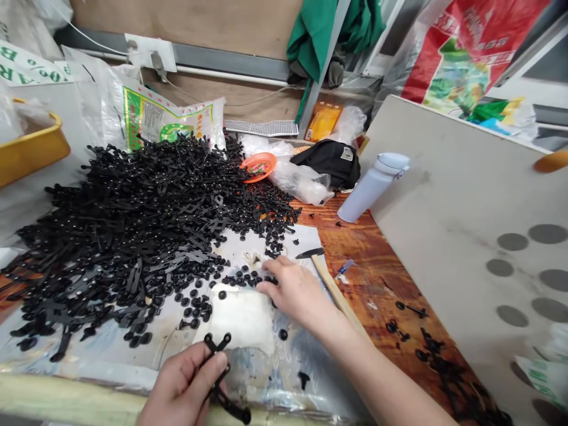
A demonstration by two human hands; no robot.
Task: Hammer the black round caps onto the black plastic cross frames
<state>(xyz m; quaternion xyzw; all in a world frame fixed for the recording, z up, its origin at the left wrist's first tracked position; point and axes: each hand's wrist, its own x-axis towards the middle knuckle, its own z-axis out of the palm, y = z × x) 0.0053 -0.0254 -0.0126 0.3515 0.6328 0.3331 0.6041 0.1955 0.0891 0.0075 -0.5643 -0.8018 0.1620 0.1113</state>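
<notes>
My left hand (186,381), at the table's front edge, pinches a black branched plastic part (228,405) with round ends between thumb and fingers. Further forward, my right hand (295,290) reaches down to small black round-headed plastic pieces (246,275). Its thumb and forefinger are apart, and I cannot see anything held between them. Between the hands lies a whitish flat pad (242,319). Left of my right hand spreads a big heap of black plastic parts (146,201), with loose round pieces along its near edge.
A hammer (339,296) with a wooden handle lies beside my right forearm. Behind it stands a pale blue bottle (370,189) near a grey panel (444,207). An orange dish (261,161) and a black bag (331,163) sit at the back. More black parts (444,367) lie at right.
</notes>
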